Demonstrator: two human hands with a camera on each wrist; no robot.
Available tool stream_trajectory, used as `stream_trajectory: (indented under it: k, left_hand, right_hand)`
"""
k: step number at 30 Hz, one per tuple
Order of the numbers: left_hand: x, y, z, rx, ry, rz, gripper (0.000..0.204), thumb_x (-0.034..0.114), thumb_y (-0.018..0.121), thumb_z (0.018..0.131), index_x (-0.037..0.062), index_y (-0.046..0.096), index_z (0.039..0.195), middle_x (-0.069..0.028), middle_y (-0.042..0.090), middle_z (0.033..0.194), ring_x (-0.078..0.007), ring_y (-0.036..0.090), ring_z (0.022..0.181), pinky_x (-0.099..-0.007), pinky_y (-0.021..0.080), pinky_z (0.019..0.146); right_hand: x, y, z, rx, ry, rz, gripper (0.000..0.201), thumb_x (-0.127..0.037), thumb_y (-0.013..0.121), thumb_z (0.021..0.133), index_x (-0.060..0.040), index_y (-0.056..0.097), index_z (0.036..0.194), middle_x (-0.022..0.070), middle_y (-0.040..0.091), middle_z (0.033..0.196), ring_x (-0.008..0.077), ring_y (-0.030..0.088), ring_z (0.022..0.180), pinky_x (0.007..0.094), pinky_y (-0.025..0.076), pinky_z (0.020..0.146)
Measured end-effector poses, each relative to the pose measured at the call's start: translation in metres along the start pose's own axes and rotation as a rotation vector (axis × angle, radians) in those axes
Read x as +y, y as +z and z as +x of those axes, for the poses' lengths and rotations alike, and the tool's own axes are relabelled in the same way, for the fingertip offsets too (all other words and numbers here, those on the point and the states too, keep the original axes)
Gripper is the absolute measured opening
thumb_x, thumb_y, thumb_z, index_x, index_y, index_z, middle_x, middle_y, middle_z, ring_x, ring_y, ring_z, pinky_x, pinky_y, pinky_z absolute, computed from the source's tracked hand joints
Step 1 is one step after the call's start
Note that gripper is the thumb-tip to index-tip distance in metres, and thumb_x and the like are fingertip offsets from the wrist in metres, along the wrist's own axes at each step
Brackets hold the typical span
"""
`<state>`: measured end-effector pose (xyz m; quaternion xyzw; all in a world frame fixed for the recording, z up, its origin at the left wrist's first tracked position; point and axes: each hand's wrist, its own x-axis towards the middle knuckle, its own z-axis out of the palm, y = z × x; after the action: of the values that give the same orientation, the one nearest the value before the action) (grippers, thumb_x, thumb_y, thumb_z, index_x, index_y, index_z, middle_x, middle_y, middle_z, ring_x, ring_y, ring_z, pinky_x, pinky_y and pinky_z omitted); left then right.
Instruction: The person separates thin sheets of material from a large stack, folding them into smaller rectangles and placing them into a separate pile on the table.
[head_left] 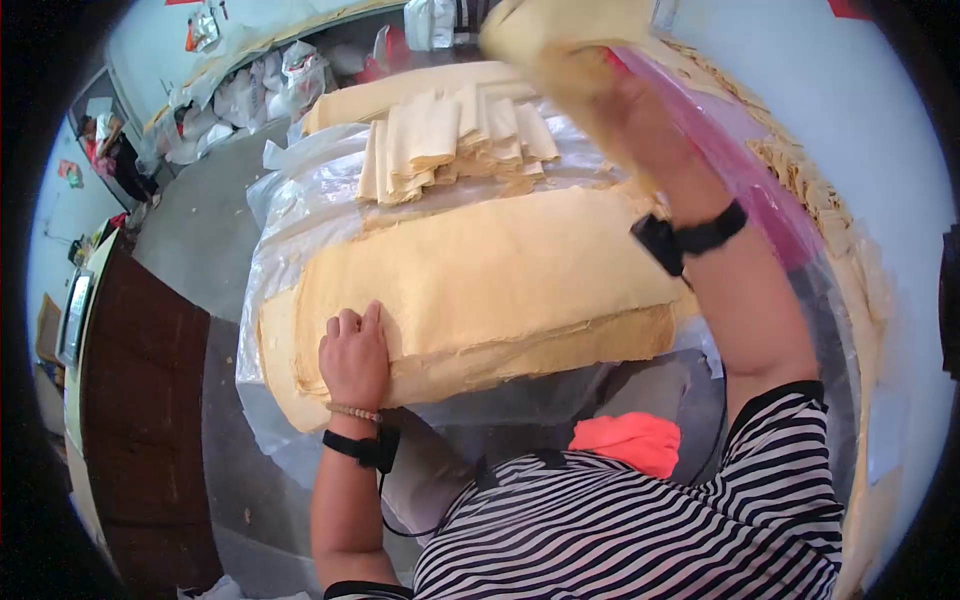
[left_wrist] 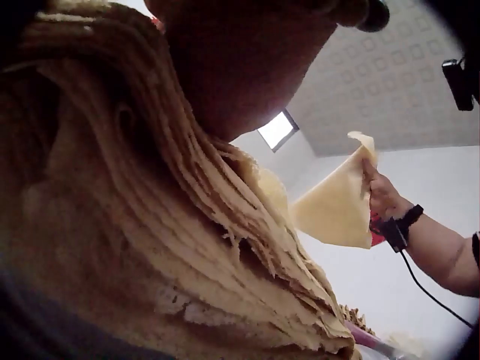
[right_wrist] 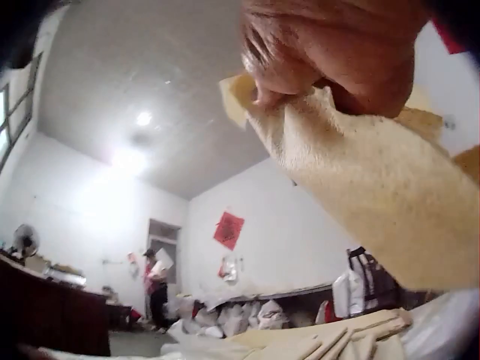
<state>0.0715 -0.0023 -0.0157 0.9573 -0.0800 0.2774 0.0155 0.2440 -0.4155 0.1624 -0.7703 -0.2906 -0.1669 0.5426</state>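
A thick stack of thin pale yellow sheets point(head_left: 480, 265), ragged at the edges, lies in front of me. My left hand point(head_left: 355, 362) rests on its near left part; the left wrist view looks along the layered sheet edges point(left_wrist: 225, 232) beneath that hand. My right hand point(head_left: 655, 125) is raised over the far right side, blurred in the head view. It grips a single pale yellow sheet point(right_wrist: 375, 180), bunched at the fingers and hanging from them. From the left wrist view, the raised sheet point(left_wrist: 337, 199) falls as a wide flap beside the right hand.
Folded strips point(head_left: 450, 140) of the same material lie in a pile beyond the stack, on clear plastic point(head_left: 275, 215). Along the right wall are more sheets point(head_left: 800, 185). A dark brown cabinet point(head_left: 140, 390) stands left. A person point(head_left: 120, 165) is at the far left doorway; white bags point(head_left: 240, 100) line the back.
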Motion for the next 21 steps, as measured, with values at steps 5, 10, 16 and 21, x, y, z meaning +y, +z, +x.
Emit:
stream_trajectory:
  k: [5, 10, 16, 21]
  left_hand:
    - [0.002, -0.009, -0.010, 0.039, 0.044, -0.060, 0.029, 0.017, 0.066, 0.088, 0.0117, 0.071, 0.116, -0.0066, 0.064, 0.096, -0.0282, 0.062, 0.093, -0.0419, 0.050, 0.079]
    - [0.013, -0.023, -0.026, -0.093, 0.037, -0.052, 0.024, 0.010, 0.067, 0.078, 0.0046, 0.073, 0.101, -0.0107, 0.069, 0.106, -0.0322, 0.062, 0.100, -0.0445, 0.049, 0.085]
    - [0.038, -0.028, -0.031, -0.103, 0.155, -0.250, 0.025, 0.008, 0.072, 0.073, 0.0032, 0.073, 0.098, -0.0132, 0.069, 0.100, -0.0362, 0.062, 0.098, -0.0470, 0.049, 0.087]
    - [0.069, -0.046, -0.032, -0.188, 0.285, -0.320, 0.031, 0.006, 0.077, 0.069, 0.0023, 0.071, 0.100, -0.0160, 0.071, 0.103, -0.0399, 0.062, 0.100, -0.0466, 0.051, 0.090]
  right_hand:
    - [-0.023, 0.113, -0.132, -0.425, -0.268, -0.440, 0.029, -0.020, 0.063, 0.089, -0.0166, 0.075, 0.115, 0.0088, 0.071, 0.120, 0.0303, 0.065, 0.115, 0.0460, 0.047, 0.105]
    - [0.007, 0.106, -0.216, -0.304, -0.230, -0.716, 0.037, -0.015, 0.068, 0.078, -0.0231, 0.075, 0.113, 0.0062, 0.070, 0.122, 0.0280, 0.062, 0.122, 0.0513, 0.042, 0.111]
    - [-0.008, 0.098, -0.244, -0.196, -0.172, -0.790, 0.052, -0.016, 0.069, 0.078, -0.0241, 0.066, 0.129, 0.0081, 0.063, 0.134, 0.0287, 0.060, 0.125, 0.0497, 0.039, 0.115]
    - [0.009, 0.107, -0.257, -0.199, -0.305, -0.745, 0.052, -0.018, 0.070, 0.078, -0.0207, 0.065, 0.130, 0.0090, 0.061, 0.138, 0.0291, 0.058, 0.127, 0.0490, 0.041, 0.114]
